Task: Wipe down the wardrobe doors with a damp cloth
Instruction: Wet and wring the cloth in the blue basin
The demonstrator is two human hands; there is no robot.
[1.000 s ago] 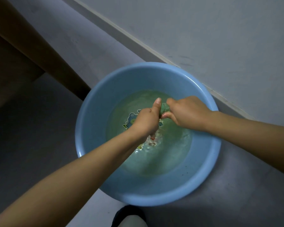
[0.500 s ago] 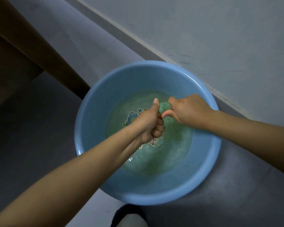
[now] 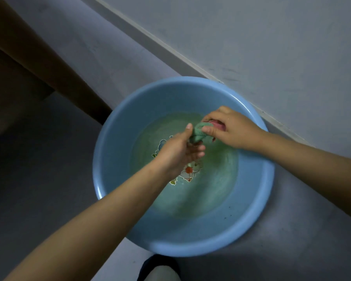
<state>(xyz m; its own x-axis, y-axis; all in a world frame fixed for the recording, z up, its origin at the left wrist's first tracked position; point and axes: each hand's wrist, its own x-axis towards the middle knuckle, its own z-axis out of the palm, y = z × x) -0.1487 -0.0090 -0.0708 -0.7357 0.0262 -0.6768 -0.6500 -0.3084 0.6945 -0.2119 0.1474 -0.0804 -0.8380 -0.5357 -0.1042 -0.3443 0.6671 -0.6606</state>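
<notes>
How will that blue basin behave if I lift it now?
The basin holds water, so it is probably heavy for its size and apt to slosh. Its plastic wall looks thin; it may flex. Both hands are busy, the left hand and right hand gripping the green cloth.

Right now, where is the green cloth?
In the head view, the green cloth is bunched between the left hand and the right hand, held over the water in the blue basin, right of centre.
</notes>
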